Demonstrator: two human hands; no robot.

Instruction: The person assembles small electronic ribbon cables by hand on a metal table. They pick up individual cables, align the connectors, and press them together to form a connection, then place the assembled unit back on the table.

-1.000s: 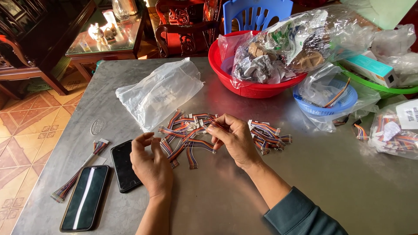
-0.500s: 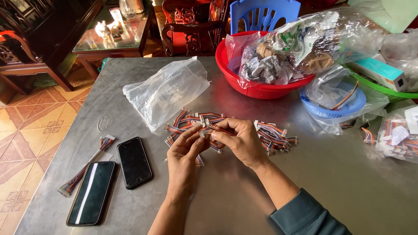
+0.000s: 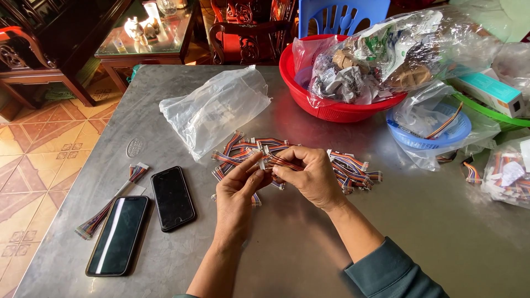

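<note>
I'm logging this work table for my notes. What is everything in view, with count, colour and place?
table: one, grey metal, under everything
wire bundles: a loose pile, striped multicolour, table centre
second wire pile: one, striped, just beyond the right hand
long wire bundle: one, striped, by the phones
phones: two, black, table left, face up
clear bag: one, see-through, beyond the wire piles
red basin: one, holds bagged packets, far edge
blue bowl: one, lined with plastic, right of the basin
small bags of wires: a few, clear, right edge
box: one, teal and white, far right
blue chair: one, behind the table
left hand: grip on a wire piece
right hand: grip on the same piece
</note>
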